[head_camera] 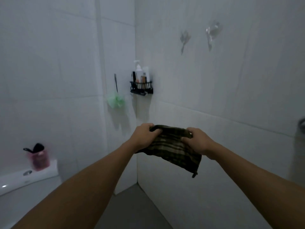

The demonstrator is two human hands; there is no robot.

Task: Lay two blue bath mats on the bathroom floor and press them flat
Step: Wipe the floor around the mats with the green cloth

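**Dark plaid cloth held up in the shower corner**

White tiled walls (214, 96) meet in a corner ahead of me, dim and grey, with a strip of grey floor (132, 212) at the bottom. Fixed in that corner is a black wire caddy (141, 88) loaded with bottles, and I place everything else by it.

Well below the caddy, out in front of me at arm's length, I hold a dark plaid cloth (175, 151) in the air. It looks green-brown with paler stripes in this light, not clearly blue. My left hand (145, 135) grips its upper left edge, fingers (156, 132) curled tight over the bunched fabric. My right hand (197, 142) pinches the upper right edge the same way, thumb in front. Both hands are closed on the cloth, and its lower corner hangs down to the right.

Just left of the caddy and a little lower, a green mesh sponge (116, 100) hangs on the wall. Far down to the left, a pink cup (39, 160) stands on a white ledge (24, 177).
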